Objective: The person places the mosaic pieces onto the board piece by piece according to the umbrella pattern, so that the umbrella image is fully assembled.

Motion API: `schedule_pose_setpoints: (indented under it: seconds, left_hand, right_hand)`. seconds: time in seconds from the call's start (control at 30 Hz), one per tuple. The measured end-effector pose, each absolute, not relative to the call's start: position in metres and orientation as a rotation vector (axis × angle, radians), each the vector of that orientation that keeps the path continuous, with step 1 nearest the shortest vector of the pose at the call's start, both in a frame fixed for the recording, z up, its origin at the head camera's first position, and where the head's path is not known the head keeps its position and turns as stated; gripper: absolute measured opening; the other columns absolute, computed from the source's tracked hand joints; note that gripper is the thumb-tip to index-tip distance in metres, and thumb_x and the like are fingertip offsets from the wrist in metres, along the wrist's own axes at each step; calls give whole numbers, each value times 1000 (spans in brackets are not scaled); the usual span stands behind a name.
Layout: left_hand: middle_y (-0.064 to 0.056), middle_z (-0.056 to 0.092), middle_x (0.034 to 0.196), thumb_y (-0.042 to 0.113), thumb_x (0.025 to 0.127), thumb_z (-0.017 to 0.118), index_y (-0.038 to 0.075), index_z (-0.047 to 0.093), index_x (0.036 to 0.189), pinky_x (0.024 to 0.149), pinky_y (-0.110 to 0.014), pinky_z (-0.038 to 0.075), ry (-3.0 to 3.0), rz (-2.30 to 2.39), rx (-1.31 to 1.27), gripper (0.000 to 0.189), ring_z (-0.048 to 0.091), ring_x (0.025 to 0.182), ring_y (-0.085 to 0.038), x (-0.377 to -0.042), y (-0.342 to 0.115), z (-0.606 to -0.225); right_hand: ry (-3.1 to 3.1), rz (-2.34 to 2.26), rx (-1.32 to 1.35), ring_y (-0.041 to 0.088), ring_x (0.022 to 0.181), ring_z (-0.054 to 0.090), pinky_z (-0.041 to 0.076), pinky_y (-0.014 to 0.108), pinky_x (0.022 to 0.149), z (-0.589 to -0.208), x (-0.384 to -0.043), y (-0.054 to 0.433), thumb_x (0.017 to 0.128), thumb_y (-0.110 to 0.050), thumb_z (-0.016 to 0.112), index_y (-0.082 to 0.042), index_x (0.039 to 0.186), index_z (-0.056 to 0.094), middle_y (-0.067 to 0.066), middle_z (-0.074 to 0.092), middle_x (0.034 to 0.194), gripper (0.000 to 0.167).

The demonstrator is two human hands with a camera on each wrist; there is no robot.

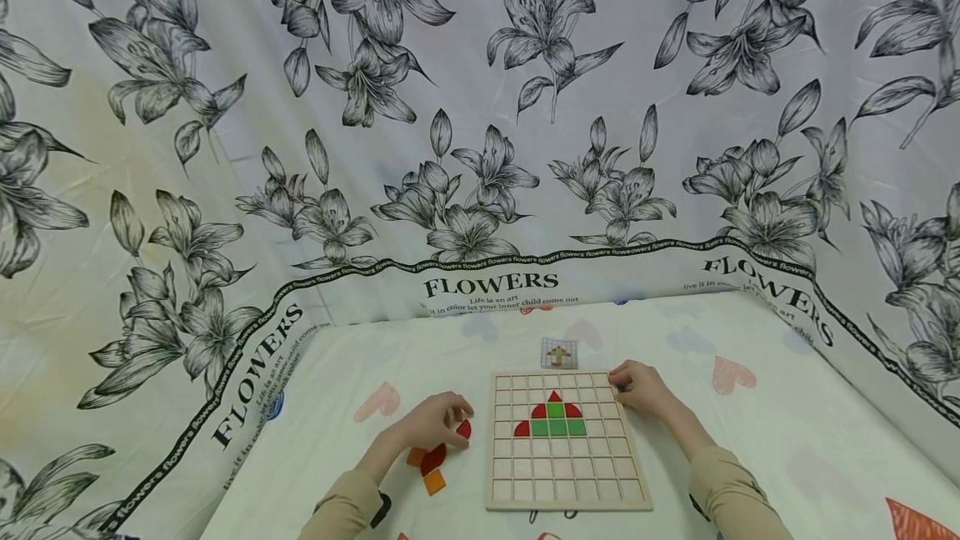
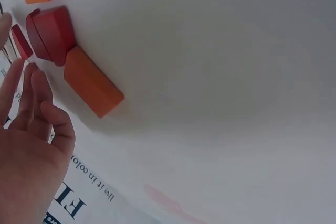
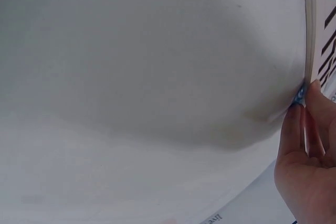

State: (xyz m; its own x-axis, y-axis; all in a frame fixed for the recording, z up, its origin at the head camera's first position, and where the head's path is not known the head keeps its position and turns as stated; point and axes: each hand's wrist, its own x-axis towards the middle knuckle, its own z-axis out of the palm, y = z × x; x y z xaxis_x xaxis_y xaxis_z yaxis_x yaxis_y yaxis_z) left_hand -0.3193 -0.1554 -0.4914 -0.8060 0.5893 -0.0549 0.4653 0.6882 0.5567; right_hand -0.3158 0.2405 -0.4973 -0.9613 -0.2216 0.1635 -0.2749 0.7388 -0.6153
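Left hand (image 1: 431, 423), lower centre of frame: pinching red curved block (image 1: 464, 429). Right hand (image 1: 647, 388), lower right: touching corner of square pale-wood grid board (image 1: 562, 447); cannot tell if grasped.

Curled left hand (image 1: 435, 420), curled right hand (image 1: 647, 388)

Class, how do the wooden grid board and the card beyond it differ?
The wooden grid board is far larger than the card. The board carries solid red and green pieces; the card bears a flat picture. Both show a coloured design on a grid.
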Motion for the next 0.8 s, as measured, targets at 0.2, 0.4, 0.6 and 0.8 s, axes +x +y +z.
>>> schedule_pose_setpoints:
  seconds: [0.2, 0.4, 0.6, 0.8]
  left_hand:
    - [-1, 59, 87, 11, 79, 75, 10, 69, 101, 63, -21, 42, 2621, 803, 908, 22, 47, 69, -9, -321, -157, -488]
    - [1, 59, 82, 14, 80, 75, 12, 68, 95, 63, -21, 41, 2658, 788, 866, 16, 46, 67, -8, -322, -158, -490]
    - [2, 57, 78, 24, 79, 77, 15, 66, 88, 60, -21, 40, 2690, 775, 862, 17, 46, 64, -7, -320, -156, -489]
    - [6, 61, 84, 25, 80, 75, 17, 67, 92, 61, -21, 43, 2709, 819, 855, 16, 50, 70, -9, -323, -142, -484]
  right_hand:
    - [-2847, 1020, 427, 38, 96, 61, 53, 42, 80, -498, -316, 241, 76, 4, 71, 11, 104, 67, 20, 63, 106, 29]
    - [-2843, 1026, 436, 37, 94, 62, 53, 42, 78, -497, -315, 242, 76, 4, 71, 12, 104, 67, 21, 63, 106, 30]
    - [-2846, 1021, 430, 37, 93, 62, 53, 40, 77, -498, -315, 242, 75, 5, 71, 13, 103, 67, 21, 63, 105, 29]
    - [-2840, 1029, 424, 38, 95, 62, 53, 41, 78, -500, -316, 242, 76, 5, 71, 12, 103, 67, 21, 63, 106, 29]
